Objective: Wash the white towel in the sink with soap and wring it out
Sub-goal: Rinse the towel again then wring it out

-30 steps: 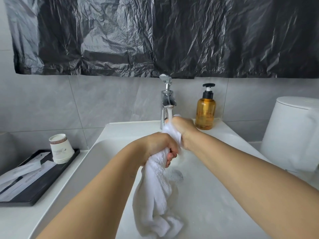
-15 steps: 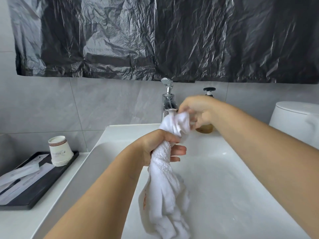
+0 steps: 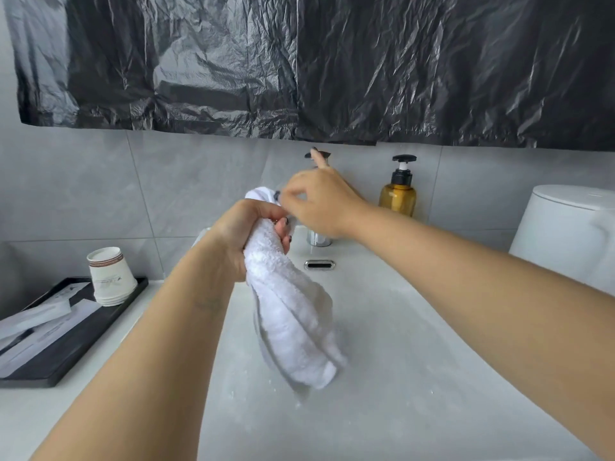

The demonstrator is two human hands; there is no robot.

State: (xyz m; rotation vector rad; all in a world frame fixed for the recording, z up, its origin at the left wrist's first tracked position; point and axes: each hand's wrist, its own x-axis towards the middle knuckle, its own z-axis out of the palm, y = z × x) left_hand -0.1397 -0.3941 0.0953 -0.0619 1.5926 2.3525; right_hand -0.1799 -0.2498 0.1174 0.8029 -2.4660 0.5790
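Gripping the twisted white towel [image 3: 293, 314] over the sink [image 3: 416, 377], the left hand [image 3: 248, 237] should hold firm. The right hand [image 3: 319, 201], loosely curled and empty, touches the faucet [image 3: 318, 239] lever with one finger; press gently.

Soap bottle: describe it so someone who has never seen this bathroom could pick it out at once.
Start at the white sink under the black plastic sheet. On the sink's back ledge, against the grey tiled wall and right of the tap, stands the soap bottle. It is the only amber thing there, see-through, with a black pump on top.
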